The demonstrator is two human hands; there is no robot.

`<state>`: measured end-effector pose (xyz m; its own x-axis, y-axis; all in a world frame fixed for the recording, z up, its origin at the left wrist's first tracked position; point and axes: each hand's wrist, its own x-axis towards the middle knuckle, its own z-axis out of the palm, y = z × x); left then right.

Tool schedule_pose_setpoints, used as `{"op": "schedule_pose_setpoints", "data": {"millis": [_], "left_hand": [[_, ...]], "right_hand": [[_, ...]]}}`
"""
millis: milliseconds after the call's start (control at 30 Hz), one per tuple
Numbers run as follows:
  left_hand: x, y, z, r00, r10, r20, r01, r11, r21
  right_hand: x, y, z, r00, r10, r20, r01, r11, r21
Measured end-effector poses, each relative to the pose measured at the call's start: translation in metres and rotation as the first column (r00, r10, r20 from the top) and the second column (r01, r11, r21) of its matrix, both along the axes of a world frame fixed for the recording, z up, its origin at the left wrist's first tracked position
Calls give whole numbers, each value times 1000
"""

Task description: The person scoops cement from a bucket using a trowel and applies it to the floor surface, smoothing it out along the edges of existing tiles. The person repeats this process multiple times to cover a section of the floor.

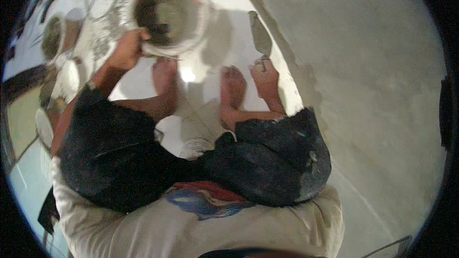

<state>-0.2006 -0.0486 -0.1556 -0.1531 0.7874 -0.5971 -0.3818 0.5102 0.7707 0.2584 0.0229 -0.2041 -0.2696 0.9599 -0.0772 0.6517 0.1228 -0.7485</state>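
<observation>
Right hand [265, 75] closed round the trowel [260, 33] — blade pointing far, bucket [203, 24] to its left. Left hand [128, 50] clasps the bucket's near-left rim.

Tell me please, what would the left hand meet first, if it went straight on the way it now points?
The bucket: the left hand points at its rim and appears to grip it there. The blur hides the exact contact.
</observation>
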Motion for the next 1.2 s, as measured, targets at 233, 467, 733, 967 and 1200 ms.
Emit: {"op": "schedule_pose_setpoints", "data": {"millis": [233, 467, 733, 967, 1200], "left_hand": [[-10, 16, -7, 998, 65, 4, -63, 982, -178], [-7, 19, -15, 997, 74, -17, -76, 985, -152], [-7, 22, -20, 1000, 8, -13, -10, 994, -112], [-7, 23, -20, 998, 47, -33, -52, 984, -170], [3, 21, -7, 998, 15, -58, -22, 991, -130]], "right_hand": [[87, -44, -25, 918, -148, 368, 101, 984, 144], [135, -38, -28, 798, -60, 600, 9, 996, 88], [201, -27, -38, 576, 237, 783, -87, 969, -230], [193, -10, 11, 898, -162, 409, 349, 829, -437], [193, -8, 39, 877, -125, 464, 348, 831, -433]]}}
